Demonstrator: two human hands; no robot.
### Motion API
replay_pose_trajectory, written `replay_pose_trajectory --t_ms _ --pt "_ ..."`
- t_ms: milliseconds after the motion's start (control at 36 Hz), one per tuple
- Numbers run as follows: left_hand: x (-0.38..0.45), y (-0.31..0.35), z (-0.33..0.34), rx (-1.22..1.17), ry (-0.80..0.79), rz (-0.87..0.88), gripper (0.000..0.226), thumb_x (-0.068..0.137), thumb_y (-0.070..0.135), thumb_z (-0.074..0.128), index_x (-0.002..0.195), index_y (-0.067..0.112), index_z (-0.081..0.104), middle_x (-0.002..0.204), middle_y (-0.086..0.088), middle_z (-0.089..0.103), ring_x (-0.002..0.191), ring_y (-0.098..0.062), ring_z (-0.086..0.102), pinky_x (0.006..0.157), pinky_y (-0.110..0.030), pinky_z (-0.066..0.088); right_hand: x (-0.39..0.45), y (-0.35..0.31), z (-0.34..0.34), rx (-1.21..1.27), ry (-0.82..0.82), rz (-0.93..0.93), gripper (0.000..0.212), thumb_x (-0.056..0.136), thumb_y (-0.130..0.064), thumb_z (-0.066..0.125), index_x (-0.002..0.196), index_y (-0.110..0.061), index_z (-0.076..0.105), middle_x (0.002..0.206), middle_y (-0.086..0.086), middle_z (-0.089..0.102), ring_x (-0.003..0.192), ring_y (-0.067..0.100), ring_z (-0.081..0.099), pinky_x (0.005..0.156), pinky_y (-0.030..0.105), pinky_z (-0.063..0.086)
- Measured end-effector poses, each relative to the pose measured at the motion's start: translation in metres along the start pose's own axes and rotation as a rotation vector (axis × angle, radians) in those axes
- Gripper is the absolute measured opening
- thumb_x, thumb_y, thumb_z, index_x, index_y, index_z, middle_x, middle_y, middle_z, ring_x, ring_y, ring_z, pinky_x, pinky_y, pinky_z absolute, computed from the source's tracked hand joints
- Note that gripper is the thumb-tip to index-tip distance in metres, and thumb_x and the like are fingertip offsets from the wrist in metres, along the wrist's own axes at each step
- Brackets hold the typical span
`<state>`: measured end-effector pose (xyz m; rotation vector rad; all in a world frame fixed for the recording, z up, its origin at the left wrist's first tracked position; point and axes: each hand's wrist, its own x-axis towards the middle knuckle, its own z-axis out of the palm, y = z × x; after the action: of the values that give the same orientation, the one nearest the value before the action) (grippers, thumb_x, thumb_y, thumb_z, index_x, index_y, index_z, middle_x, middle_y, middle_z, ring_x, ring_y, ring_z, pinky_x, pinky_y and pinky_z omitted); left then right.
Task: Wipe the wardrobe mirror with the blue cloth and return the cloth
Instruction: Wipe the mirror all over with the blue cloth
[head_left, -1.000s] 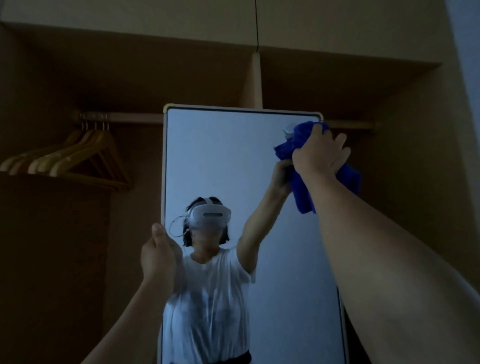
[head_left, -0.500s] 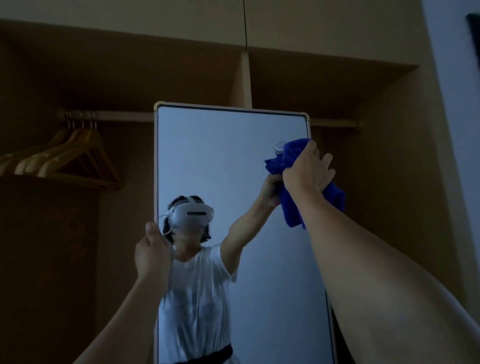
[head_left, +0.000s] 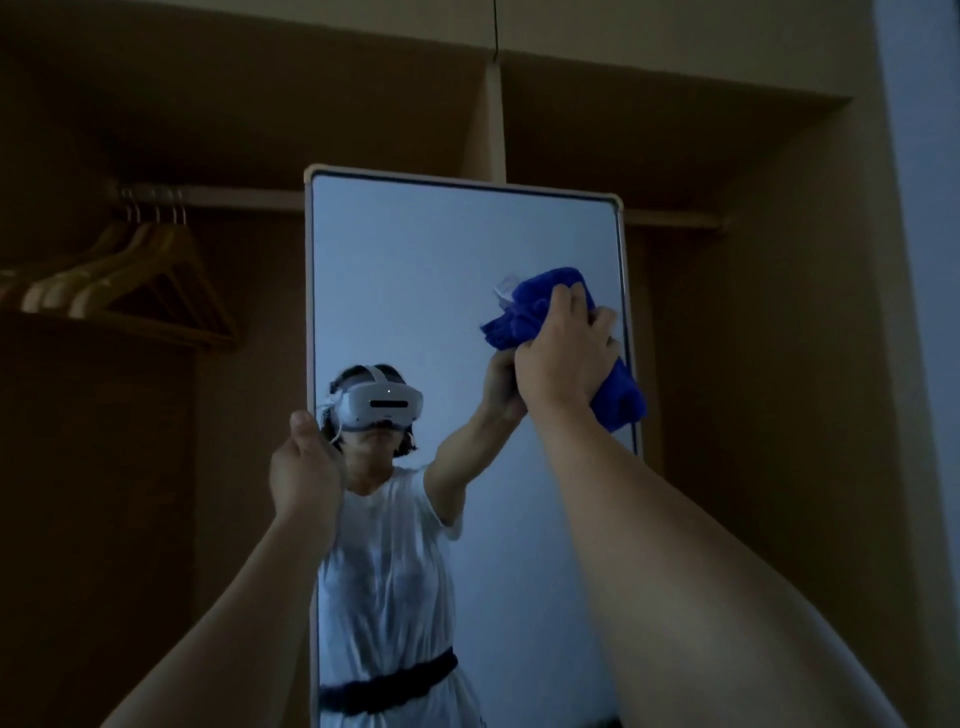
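A tall mirror (head_left: 426, 270) in a pale frame stands upright inside an open wooden wardrobe. My right hand (head_left: 569, 353) presses a bunched blue cloth (head_left: 524, 306) against the glass near the mirror's right edge, upper half. The cloth sticks out above and below my fist. My left hand (head_left: 306, 470) grips the mirror's left frame edge at mid height, thumb up. The glass reflects a person in a white top with a headset, and the raised arm.
Several wooden hangers (head_left: 130, 291) hang from a rail (head_left: 234, 197) at the upper left. A vertical divider (head_left: 493, 119) splits the shelf above the mirror. The wardrobe's side panel (head_left: 810, 364) rises at the right, with a pale wall (head_left: 924, 208) beyond.
My right hand has slid the cloth downward along the mirror's right side from near the top corner. My left hand stays on the left frame edge. The view has tilted slightly.
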<state>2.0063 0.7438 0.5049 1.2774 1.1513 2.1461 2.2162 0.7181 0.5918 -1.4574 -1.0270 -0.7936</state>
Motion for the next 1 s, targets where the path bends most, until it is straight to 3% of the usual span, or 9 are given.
replay_pose_trajectory --t_ms 194,528,639,806,889,1000 --pt "-0.001 0.002 -0.003 -0.017 -0.033 0.000 0.050 0.099 0.045 0.026 0.066 0.015 0.048 0.063 -0.007 0.049 0.058 -0.018 0.048 0.054 -0.028 0.036 -0.035 -0.001 0.012 -0.004 -0.003 -0.076 0.068 0.074 -0.017 0.062 0.138 -0.015 0.039 0.149 0.005 0.036 0.120 0.032 0.039 0.093 0.046 0.037" --pt "0.003 -0.001 -0.003 -0.009 -0.064 -0.035 0.054 0.098 0.048 0.024 0.064 0.014 0.048 0.060 -0.008 0.050 0.056 -0.020 0.048 0.055 -0.029 0.037 0.023 -0.030 -0.007 -0.022 -0.047 -0.042 0.064 0.089 -0.013 0.054 0.146 -0.017 0.025 0.155 0.010 0.018 0.130 0.035 0.030 0.105 0.046 0.034" --pt "0.004 -0.001 -0.003 0.001 -0.053 -0.034 0.053 0.098 0.048 0.024 0.067 0.014 0.050 0.062 -0.006 0.052 0.057 -0.018 0.049 0.053 -0.027 0.036 0.001 -0.037 -0.006 -0.010 -0.002 -0.129 0.067 0.083 -0.015 0.060 0.144 -0.016 0.031 0.145 0.012 0.030 0.124 0.033 0.035 0.102 0.043 0.035" --pt "0.005 -0.001 -0.004 0.032 -0.078 -0.045 0.064 0.098 0.049 0.023 0.099 -0.002 0.060 0.073 -0.009 0.058 0.068 -0.023 0.056 0.056 -0.029 0.041 -0.051 -0.049 0.002 0.000 -0.015 -0.242 0.073 0.072 -0.015 0.064 0.140 -0.013 0.038 0.139 0.008 0.041 0.119 0.032 0.041 0.092 0.042 0.039" --pt "0.005 0.000 -0.006 0.043 -0.091 -0.029 0.063 0.099 0.047 0.023 0.101 -0.004 0.060 0.067 -0.006 0.055 0.063 -0.019 0.054 0.053 -0.028 0.039 -0.068 -0.055 0.005 0.011 0.002 -0.240 0.071 0.068 -0.015 0.069 0.136 -0.011 0.046 0.134 0.009 0.049 0.115 0.032 0.048 0.086 0.043 0.045" --pt "0.008 -0.002 -0.007 0.055 -0.113 -0.031 0.066 0.098 0.049 0.022 0.102 -0.005 0.060 0.074 -0.014 0.060 0.071 -0.028 0.059 0.057 -0.029 0.041 -0.063 -0.061 0.005 0.013 -0.012 -0.236 0.070 0.073 -0.013 0.067 0.138 -0.010 0.042 0.137 0.010 0.046 0.119 0.033 0.045 0.089 0.045 0.043"
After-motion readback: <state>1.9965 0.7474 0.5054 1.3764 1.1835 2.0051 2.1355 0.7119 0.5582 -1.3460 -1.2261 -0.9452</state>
